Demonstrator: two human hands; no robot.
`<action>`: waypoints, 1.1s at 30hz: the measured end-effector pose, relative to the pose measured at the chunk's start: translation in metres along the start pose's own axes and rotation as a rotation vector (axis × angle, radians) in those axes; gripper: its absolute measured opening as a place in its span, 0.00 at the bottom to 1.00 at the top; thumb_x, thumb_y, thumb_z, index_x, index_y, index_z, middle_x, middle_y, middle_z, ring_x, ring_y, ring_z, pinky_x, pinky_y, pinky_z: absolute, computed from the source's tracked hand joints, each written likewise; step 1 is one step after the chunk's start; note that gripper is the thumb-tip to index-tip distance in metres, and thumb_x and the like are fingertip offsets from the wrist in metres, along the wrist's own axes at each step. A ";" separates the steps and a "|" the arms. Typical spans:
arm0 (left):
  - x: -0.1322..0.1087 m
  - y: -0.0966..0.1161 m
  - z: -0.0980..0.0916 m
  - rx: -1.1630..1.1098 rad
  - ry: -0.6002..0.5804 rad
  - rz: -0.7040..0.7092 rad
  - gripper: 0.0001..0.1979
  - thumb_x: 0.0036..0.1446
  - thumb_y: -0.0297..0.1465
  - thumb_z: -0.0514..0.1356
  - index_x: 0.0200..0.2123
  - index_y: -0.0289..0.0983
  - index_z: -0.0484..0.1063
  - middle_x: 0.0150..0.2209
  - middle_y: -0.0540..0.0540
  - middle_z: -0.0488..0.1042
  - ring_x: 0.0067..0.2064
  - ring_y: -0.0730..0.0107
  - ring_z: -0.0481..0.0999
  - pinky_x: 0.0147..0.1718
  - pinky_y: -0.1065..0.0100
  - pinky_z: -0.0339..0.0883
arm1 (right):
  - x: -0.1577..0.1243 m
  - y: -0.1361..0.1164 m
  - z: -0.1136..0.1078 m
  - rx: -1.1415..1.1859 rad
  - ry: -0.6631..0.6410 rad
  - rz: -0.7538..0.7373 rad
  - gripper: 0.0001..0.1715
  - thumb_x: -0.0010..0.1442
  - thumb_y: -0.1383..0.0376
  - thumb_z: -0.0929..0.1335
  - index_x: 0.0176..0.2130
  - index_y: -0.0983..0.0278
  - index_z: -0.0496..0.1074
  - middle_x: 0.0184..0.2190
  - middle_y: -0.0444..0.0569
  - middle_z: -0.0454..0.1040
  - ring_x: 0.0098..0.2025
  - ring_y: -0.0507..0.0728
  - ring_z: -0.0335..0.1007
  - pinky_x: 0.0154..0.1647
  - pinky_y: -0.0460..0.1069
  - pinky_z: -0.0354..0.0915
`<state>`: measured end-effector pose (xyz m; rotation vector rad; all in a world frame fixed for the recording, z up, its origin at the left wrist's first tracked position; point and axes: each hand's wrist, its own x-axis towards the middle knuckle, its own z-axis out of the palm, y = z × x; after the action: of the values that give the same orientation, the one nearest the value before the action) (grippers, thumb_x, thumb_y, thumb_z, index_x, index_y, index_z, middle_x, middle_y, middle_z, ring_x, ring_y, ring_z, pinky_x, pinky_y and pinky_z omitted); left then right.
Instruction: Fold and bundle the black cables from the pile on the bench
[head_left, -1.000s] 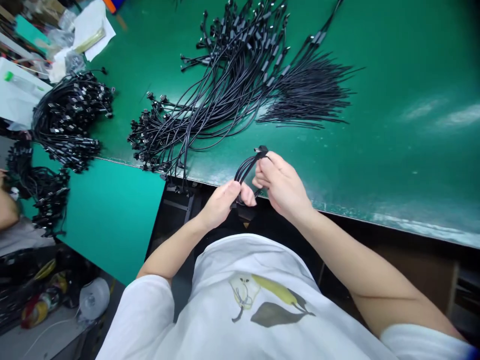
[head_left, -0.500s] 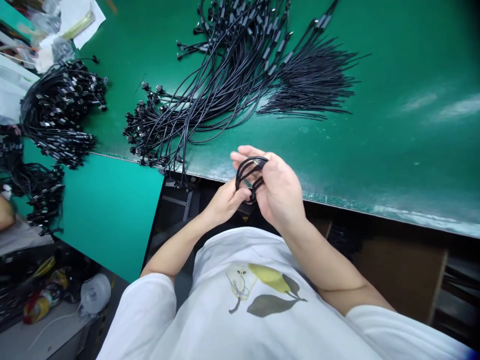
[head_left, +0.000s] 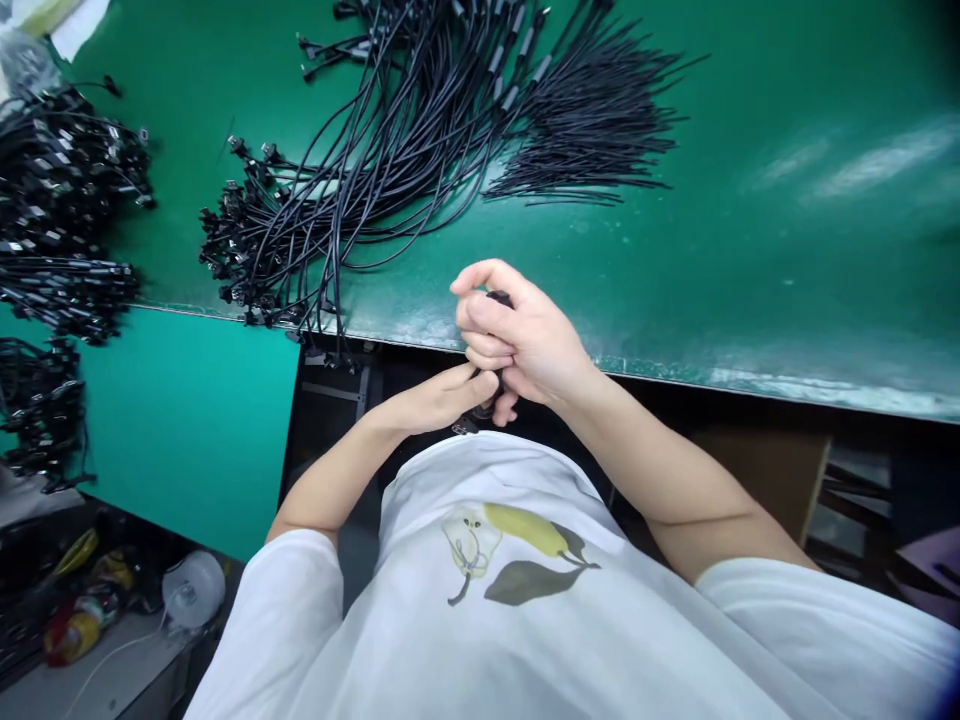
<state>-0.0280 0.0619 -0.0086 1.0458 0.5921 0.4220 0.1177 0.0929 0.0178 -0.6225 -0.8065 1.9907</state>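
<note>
A coiled black cable [head_left: 481, 412] is gripped between my two hands, just off the table's front edge. My left hand [head_left: 446, 398] pinches the lower part of the coil, and a connector end pokes out below its fingers. Above it, my right hand [head_left: 517, 335] is closed around the upper part, with a dark end showing by the thumb. Most of the coil is hidden by the fingers. Beyond my hands lies a pile of loose black cables [head_left: 405, 180] with connectors. Beside it is a bundle of thin black ties [head_left: 600, 120].
The green table [head_left: 750, 250] spans the view ahead. More bundled black cables [head_left: 67, 190] lie at the left. A lighter green board [head_left: 195, 420] adjoins the table's front edge. At lower left, a white spool [head_left: 193, 590] stands on a grey surface.
My right hand has turned and its fingers have closed round the cable coil, which showed as open loops before. The view has shifted, so the table's contents sit further left.
</note>
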 end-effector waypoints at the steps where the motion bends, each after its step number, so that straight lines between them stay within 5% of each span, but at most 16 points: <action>1: 0.000 0.002 0.003 -0.049 -0.026 -0.025 0.29 0.57 0.57 0.55 0.29 0.34 0.68 0.26 0.47 0.68 0.32 0.69 0.73 0.40 0.62 0.71 | 0.000 0.000 -0.002 0.011 -0.050 0.023 0.23 0.56 0.55 0.74 0.43 0.61 0.62 0.22 0.33 0.55 0.18 0.41 0.38 0.15 0.38 0.41; 4: 0.005 0.000 0.016 -0.302 -0.043 -0.082 0.28 0.50 0.57 0.62 0.28 0.36 0.65 0.23 0.53 0.61 0.26 0.75 0.68 0.37 0.61 0.73 | 0.002 -0.003 -0.011 0.048 -0.144 0.094 0.22 0.56 0.55 0.74 0.42 0.62 0.63 0.20 0.32 0.52 0.17 0.41 0.35 0.14 0.38 0.40; 9: 0.012 -0.011 0.024 -0.581 0.159 -0.163 0.34 0.43 0.63 0.62 0.32 0.35 0.68 0.28 0.48 0.69 0.29 0.71 0.72 0.34 0.62 0.74 | 0.005 -0.011 -0.021 0.103 -0.087 0.079 0.19 0.57 0.53 0.71 0.37 0.63 0.64 0.17 0.31 0.46 0.15 0.41 0.29 0.11 0.37 0.36; 12: 0.014 -0.012 0.019 -0.585 0.083 -0.247 0.32 0.40 0.56 0.70 0.35 0.34 0.72 0.24 0.50 0.67 0.25 0.73 0.70 0.26 0.67 0.71 | 0.005 -0.015 -0.022 0.129 -0.163 0.111 0.17 0.58 0.54 0.71 0.36 0.63 0.64 0.16 0.31 0.47 0.14 0.41 0.30 0.11 0.37 0.38; 19: 0.022 -0.007 0.016 -0.604 0.012 -0.233 0.34 0.33 0.55 0.73 0.35 0.35 0.73 0.24 0.54 0.63 0.23 0.77 0.66 0.30 0.65 0.75 | 0.010 -0.018 -0.032 0.199 -0.216 0.098 0.15 0.59 0.57 0.70 0.34 0.64 0.63 0.16 0.31 0.47 0.14 0.40 0.30 0.10 0.37 0.38; 22: 0.027 -0.006 0.020 -0.557 0.028 -0.224 0.31 0.37 0.52 0.73 0.35 0.34 0.73 0.23 0.54 0.62 0.23 0.78 0.66 0.27 0.67 0.73 | 0.010 -0.018 -0.039 0.200 -0.206 0.109 0.15 0.58 0.57 0.70 0.34 0.63 0.63 0.16 0.31 0.47 0.14 0.40 0.30 0.10 0.37 0.37; 28: 0.035 0.000 0.032 -0.482 0.255 -0.124 0.23 0.52 0.49 0.66 0.37 0.34 0.71 0.24 0.55 0.61 0.22 0.81 0.62 0.24 0.71 0.72 | 0.010 -0.027 -0.044 0.178 -0.036 0.000 0.17 0.58 0.55 0.70 0.32 0.62 0.61 0.16 0.32 0.48 0.13 0.41 0.32 0.10 0.38 0.38; 33: 0.040 0.006 0.030 -0.428 0.269 -0.163 0.20 0.55 0.46 0.66 0.38 0.34 0.71 0.23 0.55 0.60 0.22 0.82 0.60 0.29 0.69 0.74 | 0.005 -0.033 -0.040 0.080 0.091 -0.045 0.19 0.57 0.52 0.71 0.32 0.62 0.63 0.14 0.33 0.48 0.13 0.42 0.36 0.11 0.40 0.41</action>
<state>0.0216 0.0678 -0.0026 0.5313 0.7794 0.5223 0.1605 0.1231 0.0150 -0.6374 -0.6771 1.9295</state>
